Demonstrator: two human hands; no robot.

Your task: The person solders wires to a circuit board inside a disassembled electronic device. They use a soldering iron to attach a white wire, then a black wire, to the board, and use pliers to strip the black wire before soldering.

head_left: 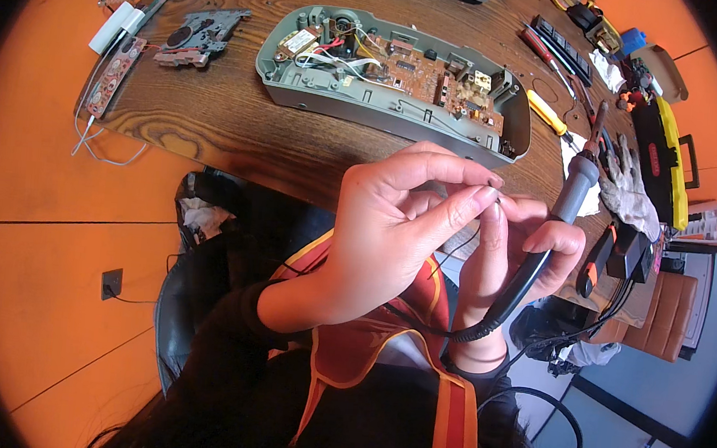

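Note:
My left hand [401,215] and my right hand [513,245] meet fingertip to fingertip in front of me, above the table's near edge. My left thumb and forefinger pinch a tiny dark piece, too small to name. Right beside them, my right thumb and forefinger are pressed together. A soldering iron [576,191] with a grey-blue handle lies in my right hand, its tip pointing up and away. Its black cord runs down past my wrist. From between the hands hangs a thin dark wire [458,250]. Beyond them sits an opened grey appliance housing [326,99] with an exposed brown circuit board [421,71].
Left on the wooden table [206,128] lie a grey mechanism [201,36] and a narrow circuit board [113,78]. On the right are a yellow-handled screwdriver [546,112], a grey work glove [631,191], an orange-black cutter [596,259] and a black-yellow toolbox [662,159].

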